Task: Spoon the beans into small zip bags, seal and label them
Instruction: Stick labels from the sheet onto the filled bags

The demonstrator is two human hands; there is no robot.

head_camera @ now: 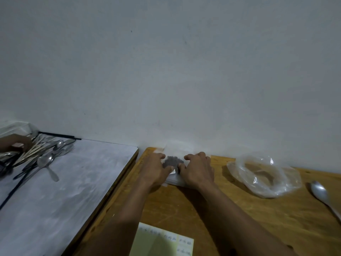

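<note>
A small clear zip bag (172, 162) with dark beans in it lies on a stack of flat bags by the wall on the wooden table (212, 218). My left hand (155, 169) presses on its left side and my right hand (198, 169) on its right side, thumbs meeting at the bag's near edge. A larger crumpled clear plastic bag (263, 174) lies to the right. A metal spoon (321, 193) rests at the far right. A sheet of labels (166, 241) lies near the front edge.
A white-covered table (64, 191) adjoins on the left, with a pile of spoons and forks (42, 154). Another person's hand (14, 143) rests on that cutlery. A grey wall stands right behind both tables.
</note>
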